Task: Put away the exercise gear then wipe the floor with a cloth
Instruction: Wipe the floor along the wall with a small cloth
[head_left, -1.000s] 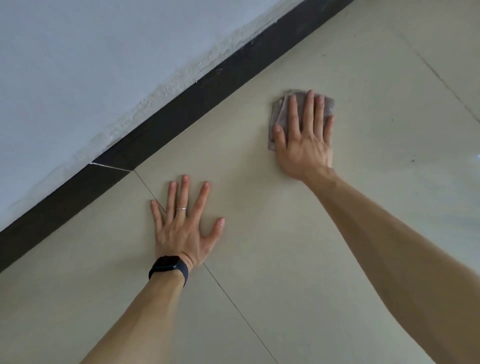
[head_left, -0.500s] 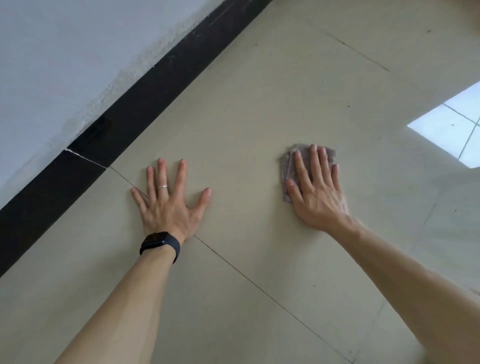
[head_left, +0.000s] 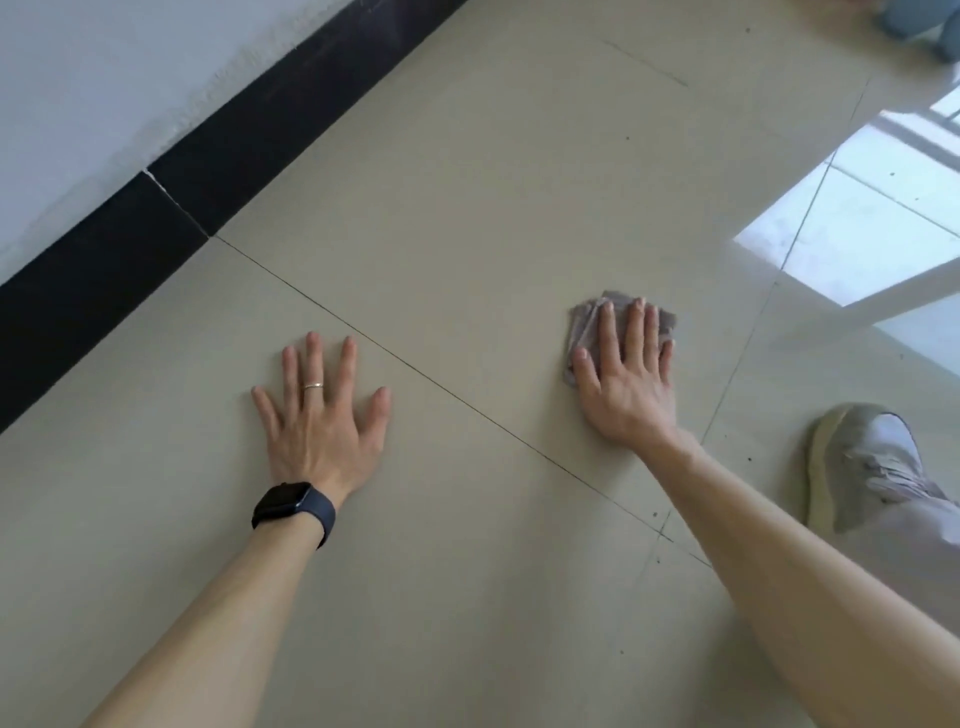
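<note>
My right hand lies flat, fingers together, pressing the folded grey cloth onto the beige tiled floor, while my left hand, grip spread wide and empty, rests beside a grout line.

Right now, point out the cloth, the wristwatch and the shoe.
cloth (head_left: 581, 327): head view, on the bare grey fabric left of the right hand's fingers.
wristwatch (head_left: 280, 502): head view, on the dark face at the left wrist.
shoe (head_left: 862, 457): head view, on the grey upper near the toe.
</note>
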